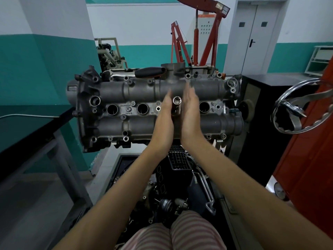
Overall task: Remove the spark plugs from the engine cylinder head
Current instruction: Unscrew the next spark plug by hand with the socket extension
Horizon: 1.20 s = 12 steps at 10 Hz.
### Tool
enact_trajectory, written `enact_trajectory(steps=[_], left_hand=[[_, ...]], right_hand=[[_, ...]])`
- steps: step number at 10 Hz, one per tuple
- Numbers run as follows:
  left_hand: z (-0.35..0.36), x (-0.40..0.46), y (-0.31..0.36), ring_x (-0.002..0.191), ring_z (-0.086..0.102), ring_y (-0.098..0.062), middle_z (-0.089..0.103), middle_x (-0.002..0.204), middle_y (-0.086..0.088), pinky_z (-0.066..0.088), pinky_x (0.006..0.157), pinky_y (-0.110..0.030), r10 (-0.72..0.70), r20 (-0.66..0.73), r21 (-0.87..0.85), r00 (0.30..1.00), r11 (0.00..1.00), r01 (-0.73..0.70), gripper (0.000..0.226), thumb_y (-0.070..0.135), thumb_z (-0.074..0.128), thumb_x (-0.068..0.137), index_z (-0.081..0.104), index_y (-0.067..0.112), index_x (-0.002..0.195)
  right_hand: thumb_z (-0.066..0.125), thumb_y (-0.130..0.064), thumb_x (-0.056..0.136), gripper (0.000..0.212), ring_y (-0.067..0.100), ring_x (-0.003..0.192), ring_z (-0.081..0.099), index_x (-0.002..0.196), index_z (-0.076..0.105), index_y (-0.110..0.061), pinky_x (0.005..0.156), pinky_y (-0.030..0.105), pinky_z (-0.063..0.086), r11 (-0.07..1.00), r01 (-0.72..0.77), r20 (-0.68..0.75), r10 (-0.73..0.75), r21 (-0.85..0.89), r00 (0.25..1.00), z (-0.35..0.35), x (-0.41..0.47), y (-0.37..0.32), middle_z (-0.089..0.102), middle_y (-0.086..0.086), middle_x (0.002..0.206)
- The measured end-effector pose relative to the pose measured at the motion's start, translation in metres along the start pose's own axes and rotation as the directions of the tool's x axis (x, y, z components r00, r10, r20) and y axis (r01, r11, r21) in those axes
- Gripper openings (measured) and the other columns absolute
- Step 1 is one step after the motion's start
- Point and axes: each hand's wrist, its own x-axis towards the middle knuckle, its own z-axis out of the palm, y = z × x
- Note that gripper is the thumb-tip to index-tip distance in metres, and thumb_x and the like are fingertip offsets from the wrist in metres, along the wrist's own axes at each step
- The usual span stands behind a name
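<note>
Flat left hand and right hand press a socket between straight palms — standing in the cylinder head well.

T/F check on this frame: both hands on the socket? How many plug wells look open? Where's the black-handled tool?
1. Both palms press flat on the socket extension, left hand and right hand on either side. True.
2. The extension stands in the leftmost plug well. False: it stands in the third from the left; the leftmost well is open.
3. Three wells show open. True.
4. The black-handled tool is held in the right hand. False: it lies on the cylinder head, at its far edge.
</note>
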Motion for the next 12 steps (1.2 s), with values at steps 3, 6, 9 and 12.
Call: enact_trajectory(steps=[3,6,9,12], left_hand=[[0.005,-0.003,-0.013,0.123,0.035,0.013,0.044,0.135,0.018,0.027,0.105,-0.012,-0.093,0.003,0.310,0.996,0.947,0.087,0.040,0.016,0.033,0.102,0.038,0.023,0.141],[0.000,0.023,0.014,0.134,0.032,-0.003,0.032,0.149,0.008,0.024,0.110,-0.022,0.088,0.041,0.003,0.995,0.996,-0.088,0.052,0.044,0.017,0.100,0.028,0.020,0.145],[-0.005,-0.013,-0.017,0.131,0.038,-0.004,0.042,0.144,0.009,0.030,0.112,-0.040,-0.024,0.020,-0.016,1.000,1.000,0.024,0.049,0.046,0.021,0.100,0.035,0.028,0.143],[-0.001,0.002,0.000,0.123,0.027,0.020,0.031,0.139,0.024,0.023,0.105,-0.011,0.051,0.111,0.159,0.993,0.985,-0.069,0.045,0.035,0.019,0.103,0.034,0.024,0.143]], right_hand=[[0.021,-0.044,0.097,0.057,-0.013,0.127,0.028,0.148,0.015,-0.019,0.103,0.007,0.021,0.991,-0.057,0.027,0.061,-0.119,0.998,0.009,-0.029,0.024,0.025,-0.017,0.149],[0.028,-0.046,0.093,0.057,-0.011,0.126,0.033,0.146,0.023,-0.026,0.092,0.006,0.037,0.995,-0.092,0.059,0.090,0.038,0.994,0.006,-0.039,0.020,0.032,-0.016,0.146],[0.025,-0.046,0.097,0.038,-0.014,0.097,0.056,0.124,0.048,-0.032,0.086,0.015,0.043,0.995,-0.069,-0.031,0.071,0.071,0.997,0.008,0.009,-0.010,0.063,-0.023,0.104],[0.024,-0.029,0.101,0.051,0.008,0.135,0.027,0.147,0.018,-0.009,0.105,0.012,0.025,0.995,-0.052,0.046,0.056,-0.086,0.997,0.009,-0.042,0.019,0.024,0.004,0.152]])
